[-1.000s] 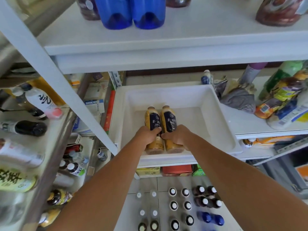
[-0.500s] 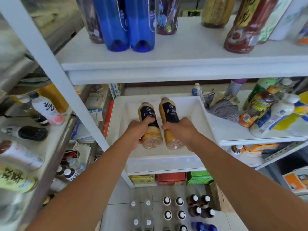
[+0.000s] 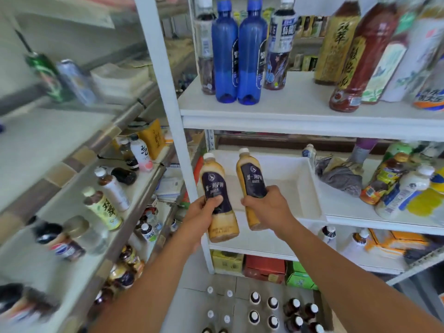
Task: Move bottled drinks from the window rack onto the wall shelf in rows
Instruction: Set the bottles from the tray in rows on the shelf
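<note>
Each hand holds one tan milk-tea bottle with a dark label and white cap. My left hand point(image 3: 201, 215) grips the left bottle point(image 3: 217, 195) around its lower half. My right hand point(image 3: 269, 207) grips the right bottle point(image 3: 251, 181) the same way. Both bottles are lifted clear of the white tray point(image 3: 310, 186) on the middle level of the white rack. The upper white shelf point(image 3: 300, 109) carries two blue bottles point(image 3: 236, 56), dark drinks and brown tea bottles point(image 3: 355, 66). On the left, blurred, runs a long shelf point(image 3: 72, 212) with several scattered bottles.
A white upright post point(image 3: 165, 92) stands just left of the bottles. Crumpled cloth point(image 3: 341, 176) and lying bottles point(image 3: 396, 188) fill the right of the middle level. Several capped bottles point(image 3: 264, 313) stand on the floor below, and boxes point(image 3: 262, 267) sit on the bottom level.
Both hands have lifted the two milk-tea bottles out of the tray and drawn them up and toward me. The view has tilted up and left, showing more of the upper shelf.
</note>
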A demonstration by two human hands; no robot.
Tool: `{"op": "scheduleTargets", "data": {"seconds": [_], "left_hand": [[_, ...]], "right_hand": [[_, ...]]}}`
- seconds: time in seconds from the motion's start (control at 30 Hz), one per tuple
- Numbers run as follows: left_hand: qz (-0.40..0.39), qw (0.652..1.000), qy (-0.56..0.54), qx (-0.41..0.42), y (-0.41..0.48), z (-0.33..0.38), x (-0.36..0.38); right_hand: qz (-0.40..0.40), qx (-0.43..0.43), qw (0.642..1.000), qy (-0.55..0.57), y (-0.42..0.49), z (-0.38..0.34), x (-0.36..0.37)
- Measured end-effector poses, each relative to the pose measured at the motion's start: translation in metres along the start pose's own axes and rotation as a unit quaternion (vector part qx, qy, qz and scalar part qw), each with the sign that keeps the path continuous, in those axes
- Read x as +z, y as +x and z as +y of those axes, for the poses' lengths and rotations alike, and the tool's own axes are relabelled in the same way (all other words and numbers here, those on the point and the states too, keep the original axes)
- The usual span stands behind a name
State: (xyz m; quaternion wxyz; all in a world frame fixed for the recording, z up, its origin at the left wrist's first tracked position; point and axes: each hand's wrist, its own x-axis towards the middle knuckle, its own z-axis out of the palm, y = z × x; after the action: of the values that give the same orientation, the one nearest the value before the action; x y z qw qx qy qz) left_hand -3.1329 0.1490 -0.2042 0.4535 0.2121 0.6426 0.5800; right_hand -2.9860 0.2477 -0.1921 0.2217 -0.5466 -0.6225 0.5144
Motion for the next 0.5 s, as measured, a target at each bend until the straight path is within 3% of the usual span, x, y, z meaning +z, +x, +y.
{"op": "scheduleTargets", "data": {"seconds": [0.27,0.5], "left_hand": [[0.133,0.988,-0.054,0.061,-0.085,-0.009,-0.058],[0.236,0.960,-0.062,0.139,-0.144,0.030,-0.106]], "right_hand": [[-0.111,-0.114,0.987,-0.036,-0.061,-0.032,0.040],[-0.205,-0.202,0.958,0.001,-0.100,-0.088,0.094]]}}
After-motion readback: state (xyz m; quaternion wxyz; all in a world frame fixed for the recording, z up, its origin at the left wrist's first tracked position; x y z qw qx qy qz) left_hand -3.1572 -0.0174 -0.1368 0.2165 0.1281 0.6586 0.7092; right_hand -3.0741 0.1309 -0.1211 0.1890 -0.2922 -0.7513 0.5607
